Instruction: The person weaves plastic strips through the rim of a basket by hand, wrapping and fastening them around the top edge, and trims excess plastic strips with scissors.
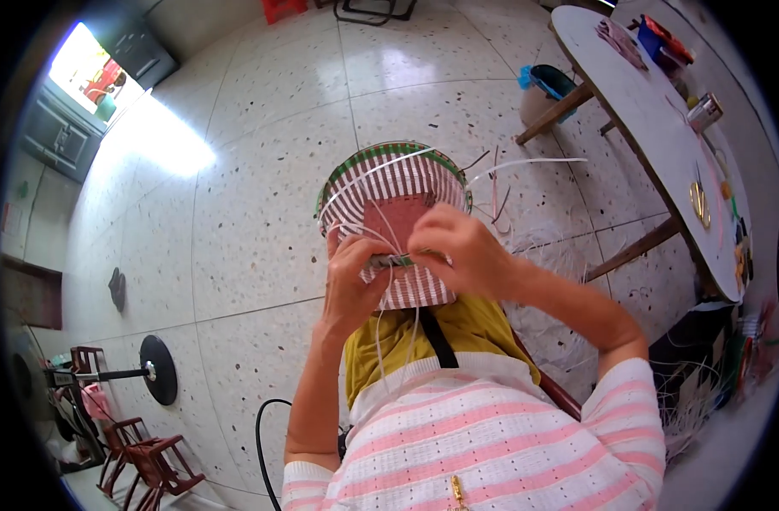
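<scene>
A woven basket (395,294) with white and reddish-brown stripes sits in my lap, its open mouth facing up and a green band around the rim. My left hand (353,277) is closed on the near part of the basket's rim, thumb on the outside. Close beside it, my right hand (466,251) is curled over the same rim with fingers pinched; what lies between them is hidden. Thin white strips trail from the rim near my fingers down over my lap. Another white strip (534,161) sticks out past the far right side, near a few dark strip ends.
On the right stands a white table (615,72) bearing scissors (700,204) and a can (704,111). A bin (547,92) is by its leg. Loose strips (551,255) litter the speckled floor. Small wooden chairs (159,464) and a weight bar (121,373) are at lower left.
</scene>
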The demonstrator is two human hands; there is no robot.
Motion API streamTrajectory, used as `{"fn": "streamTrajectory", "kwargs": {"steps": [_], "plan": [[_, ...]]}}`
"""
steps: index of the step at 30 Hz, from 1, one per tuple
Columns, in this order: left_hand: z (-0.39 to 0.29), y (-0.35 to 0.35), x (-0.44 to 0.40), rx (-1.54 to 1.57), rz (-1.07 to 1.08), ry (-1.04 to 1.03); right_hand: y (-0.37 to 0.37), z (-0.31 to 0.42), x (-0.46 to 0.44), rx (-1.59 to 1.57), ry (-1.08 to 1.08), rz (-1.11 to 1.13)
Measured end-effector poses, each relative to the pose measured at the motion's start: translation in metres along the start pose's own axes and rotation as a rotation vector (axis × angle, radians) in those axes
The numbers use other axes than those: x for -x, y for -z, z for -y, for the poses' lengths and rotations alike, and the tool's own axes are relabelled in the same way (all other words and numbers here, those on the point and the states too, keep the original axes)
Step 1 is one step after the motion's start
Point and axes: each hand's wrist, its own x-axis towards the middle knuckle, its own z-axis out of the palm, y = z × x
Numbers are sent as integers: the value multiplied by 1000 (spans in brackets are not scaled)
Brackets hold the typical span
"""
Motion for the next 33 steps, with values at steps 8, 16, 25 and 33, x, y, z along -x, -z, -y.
{"fn": "streamTrajectory", "kwargs": {"steps": [8,16,25,33], "plan": [[6,-4,-2,-13,-1,-31,-42,-6,29,248,153,-271],[12,9,-2,56,92,-97,-43,0,44,240,229,-217],[16,13,-8,106,121,-150,10,36,126,148,323,286],[18,6,-8,96,33,-194,48,10,276,280,-515,646]]}}
